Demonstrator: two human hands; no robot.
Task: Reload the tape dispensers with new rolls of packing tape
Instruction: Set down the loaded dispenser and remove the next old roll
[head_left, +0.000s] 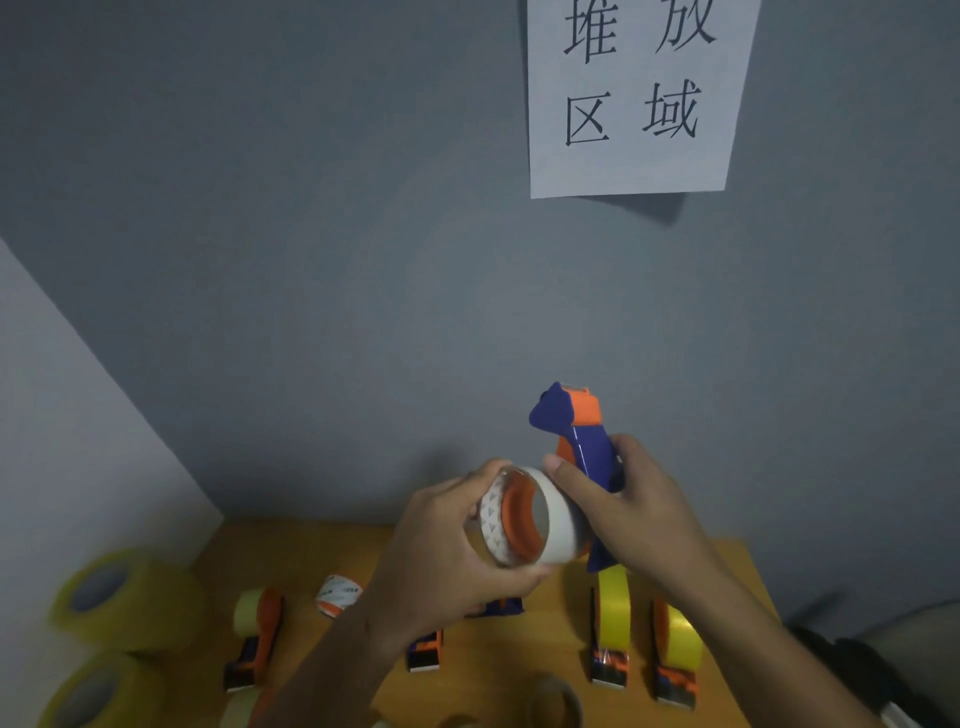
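Two large yellow rolls of packing tape (111, 597) sit spare at the left edge of the wooden surface (545, 623), and next to them lies an orange-hubbed dispenser carrying a pale yellow roll (257, 623). A small white printed tape core (337, 595) lies just right of it. Raised above the surface, the left hand (447, 551) curls its fingers round a white roll with an orange hub (524, 519), seemingly mid-fit on the blue and orange dispenser (576, 431) gripped by the right hand (628, 499). Below right, two dispensers with bright yellow rolls (613, 618) look loaded. One more lies partly hidden beneath the left wrist; its state is unclear.
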